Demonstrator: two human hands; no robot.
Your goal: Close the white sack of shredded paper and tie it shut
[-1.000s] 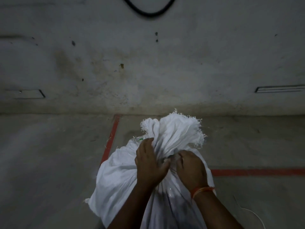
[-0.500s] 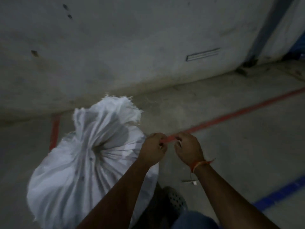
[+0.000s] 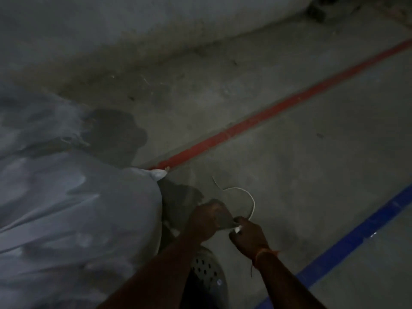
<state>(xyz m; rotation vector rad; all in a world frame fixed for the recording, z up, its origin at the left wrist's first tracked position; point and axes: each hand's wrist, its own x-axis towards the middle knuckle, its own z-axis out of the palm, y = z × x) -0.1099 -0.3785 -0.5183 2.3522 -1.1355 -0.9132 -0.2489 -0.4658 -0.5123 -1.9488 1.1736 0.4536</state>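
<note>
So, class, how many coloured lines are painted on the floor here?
2. A red line runs diagonally from the white sack to the upper right; a blue line runs parallel, lower right. Others may lie hidden under the sack.

The sack (image 3: 73,208) fills the frame from 7 to 10 o'clock, blocking any reach leftward. Both hands sit low at 6 o'clock, the left hand (image 3: 204,221) just beside the sack's flank, the right hand (image 3: 247,236) apart from it. A thin white cord (image 3: 249,198) curls on the floor (image 3: 312,152) just above the right hand; its blurred end may reach the fingers. A perforated shoe (image 3: 207,273) sits under the forearms. From 12 to 4 o'clock the floor lies open, crossed by a red line (image 3: 278,109) and a blue line (image 3: 356,237).
</note>
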